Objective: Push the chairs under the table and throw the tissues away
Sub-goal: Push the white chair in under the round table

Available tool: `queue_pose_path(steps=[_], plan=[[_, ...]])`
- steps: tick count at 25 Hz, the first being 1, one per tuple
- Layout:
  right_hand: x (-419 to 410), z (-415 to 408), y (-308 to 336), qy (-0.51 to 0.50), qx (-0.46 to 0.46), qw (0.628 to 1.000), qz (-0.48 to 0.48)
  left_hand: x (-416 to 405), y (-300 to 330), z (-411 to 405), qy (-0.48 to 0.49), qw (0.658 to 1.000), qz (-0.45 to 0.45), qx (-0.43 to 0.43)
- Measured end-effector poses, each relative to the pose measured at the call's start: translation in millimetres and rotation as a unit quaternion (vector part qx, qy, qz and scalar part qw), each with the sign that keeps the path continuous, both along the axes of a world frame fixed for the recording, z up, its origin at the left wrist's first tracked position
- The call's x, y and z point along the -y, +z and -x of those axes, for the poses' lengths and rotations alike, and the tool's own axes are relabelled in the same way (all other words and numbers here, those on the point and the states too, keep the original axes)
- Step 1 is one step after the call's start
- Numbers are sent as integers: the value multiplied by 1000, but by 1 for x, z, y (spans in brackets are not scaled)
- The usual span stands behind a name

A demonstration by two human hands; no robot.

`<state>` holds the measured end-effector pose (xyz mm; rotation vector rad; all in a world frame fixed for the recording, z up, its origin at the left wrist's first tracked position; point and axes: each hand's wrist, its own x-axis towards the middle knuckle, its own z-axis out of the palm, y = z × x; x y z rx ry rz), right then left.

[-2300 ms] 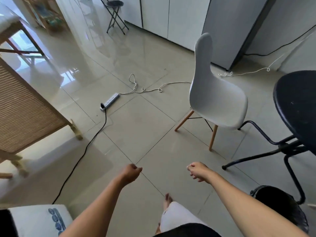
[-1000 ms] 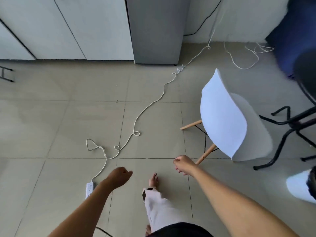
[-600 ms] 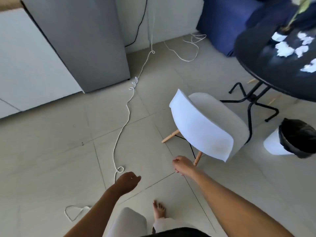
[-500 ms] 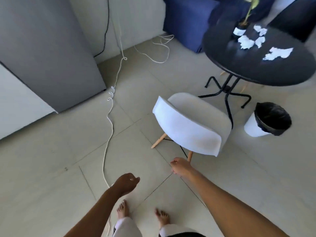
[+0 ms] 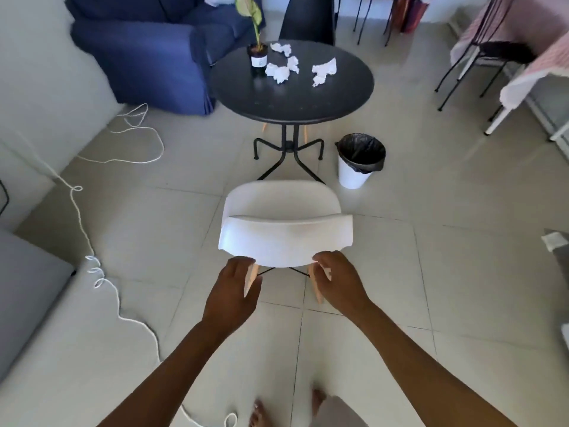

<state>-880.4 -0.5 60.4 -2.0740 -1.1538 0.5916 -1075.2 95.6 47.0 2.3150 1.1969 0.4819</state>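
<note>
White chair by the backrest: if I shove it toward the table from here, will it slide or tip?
The white chair probably slides: the floor tiles look glossy. Its moulded shell looks stiff and likely light. Both the left hand and right hand sit high on the backrest, above splayed wooden legs, so a hard shove might rock it forward.

Your fingertips were hidden behind the lower edge of the white chair [image 5: 284, 238] backrest, so whether your left hand [image 5: 231, 295] or right hand [image 5: 340, 283] actually gripped it could not be told. The backrest covered the rear of the seat and most of the wooden legs. The black chair [image 5: 306, 18] behind the round table [image 5: 292, 97] was cut off by the top edge, its seat hidden by the tabletop. The label on the plant pot [image 5: 258, 60] was too small to read. Your feet ran off the bottom edge.
</note>
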Motion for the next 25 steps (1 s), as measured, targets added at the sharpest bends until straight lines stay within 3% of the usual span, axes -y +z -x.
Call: queue_pose_path(steps=[4,9,15,25], plan=[[-10,-4,21,-71,217,963,-142,-28,28,-27,-43,986,-164,4],[-35,-18,19,-25,343,936,-77,-41,31,-62,-47,980,-190,-33],[-49,-30,7,52,341,939,-9,-52,13,-81,-50,980,-178,-74],[-67,-47,-4,61,345,934,-73,-68,7,-91,-30,962,-264,-62]])
